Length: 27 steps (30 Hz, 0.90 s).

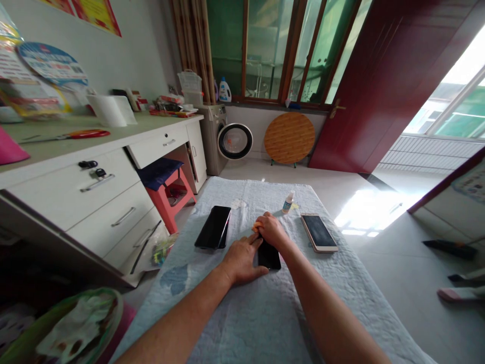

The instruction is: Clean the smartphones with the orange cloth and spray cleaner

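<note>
A black smartphone [268, 256] lies face up on the cloth-covered table, partly hidden by both hands. My left hand [242, 259] grips its left side, with the thumb at the near edge and the fingers by the upper part. Closed around a small orange cloth [257, 226], my right hand [272, 230] presses at the phone's far end. To the left rest stacked black phones [214, 227]. A gold-framed phone [319, 232] lies on the right. Beyond my right hand stands a small clear spray bottle [288, 202].
A pale blue quilted cloth [235, 323] covers the table. White drawers [109, 207] and a pink stool [170, 194] are at the left, with a waste bin [117, 316] near the front left. Behind are a washing machine [210, 141] with its door open and a round wooden tabletop [290, 137].
</note>
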Motion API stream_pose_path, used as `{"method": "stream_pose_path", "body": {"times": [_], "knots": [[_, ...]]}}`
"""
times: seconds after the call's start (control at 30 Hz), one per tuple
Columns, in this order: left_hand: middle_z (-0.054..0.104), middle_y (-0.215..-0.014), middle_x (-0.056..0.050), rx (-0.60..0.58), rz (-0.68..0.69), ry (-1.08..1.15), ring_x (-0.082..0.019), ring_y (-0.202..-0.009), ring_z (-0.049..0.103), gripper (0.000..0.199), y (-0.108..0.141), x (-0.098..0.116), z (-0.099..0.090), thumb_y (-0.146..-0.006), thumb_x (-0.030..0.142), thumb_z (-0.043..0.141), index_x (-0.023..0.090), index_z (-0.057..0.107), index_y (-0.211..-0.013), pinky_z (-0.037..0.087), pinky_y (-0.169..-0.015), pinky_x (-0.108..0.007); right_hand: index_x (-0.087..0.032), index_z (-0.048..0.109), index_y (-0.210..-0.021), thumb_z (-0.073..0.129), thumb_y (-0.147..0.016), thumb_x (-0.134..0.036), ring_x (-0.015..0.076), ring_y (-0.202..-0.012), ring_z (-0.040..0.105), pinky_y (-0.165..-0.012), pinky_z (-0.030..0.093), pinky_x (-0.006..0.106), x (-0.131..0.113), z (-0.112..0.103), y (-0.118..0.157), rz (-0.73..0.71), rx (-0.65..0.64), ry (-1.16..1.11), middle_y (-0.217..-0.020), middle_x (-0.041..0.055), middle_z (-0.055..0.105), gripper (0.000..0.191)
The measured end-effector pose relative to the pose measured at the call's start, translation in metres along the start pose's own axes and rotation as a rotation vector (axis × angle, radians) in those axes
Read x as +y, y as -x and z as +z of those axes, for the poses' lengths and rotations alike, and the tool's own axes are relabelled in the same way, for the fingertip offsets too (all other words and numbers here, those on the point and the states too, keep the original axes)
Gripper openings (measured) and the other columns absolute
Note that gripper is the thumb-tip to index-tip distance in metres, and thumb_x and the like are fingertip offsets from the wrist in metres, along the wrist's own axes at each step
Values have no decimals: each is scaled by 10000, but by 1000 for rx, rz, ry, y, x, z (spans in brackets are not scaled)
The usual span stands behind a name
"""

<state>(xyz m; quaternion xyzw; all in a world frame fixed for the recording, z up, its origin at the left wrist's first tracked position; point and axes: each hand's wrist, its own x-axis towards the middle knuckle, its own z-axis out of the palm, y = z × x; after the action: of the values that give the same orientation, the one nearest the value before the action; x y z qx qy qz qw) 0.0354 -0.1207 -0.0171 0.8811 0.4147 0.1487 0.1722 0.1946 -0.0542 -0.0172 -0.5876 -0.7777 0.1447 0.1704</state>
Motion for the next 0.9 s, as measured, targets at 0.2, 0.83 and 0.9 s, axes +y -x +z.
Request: {"method": "stream_pose_path", "body": {"times": [0.2,0.83,0.9], "knots": [[477,-1422,-134,11,-20,-23,-340,-1237,501,813,3,-4,4,-677,600,681,157,503,-1334,381,-1075,-463,-160,666,-741,530,-835,-178,125,-713,529,-681,359,214,28,-12,12,54,37,34,-766,44,587,166],[425,-1471,-135,10,-22,-75,-328,-1296,454,826,4,-8,13,-710,620,647,159,467,-1371,341,-1098,-457,-149,583,-554,472,-823,-200,86,-511,438,-509,242,239,-3,-39,96,209,-145,-7,-545,27,571,296],[426,-1471,-130,14,-24,-75,-324,-1287,463,811,4,-8,13,-713,603,649,164,468,-1370,348,-1093,-451,-145,574,-534,485,-813,-207,74,-482,399,-492,224,239,-7,-43,104,215,-170,-45,-520,15,548,299]]}}
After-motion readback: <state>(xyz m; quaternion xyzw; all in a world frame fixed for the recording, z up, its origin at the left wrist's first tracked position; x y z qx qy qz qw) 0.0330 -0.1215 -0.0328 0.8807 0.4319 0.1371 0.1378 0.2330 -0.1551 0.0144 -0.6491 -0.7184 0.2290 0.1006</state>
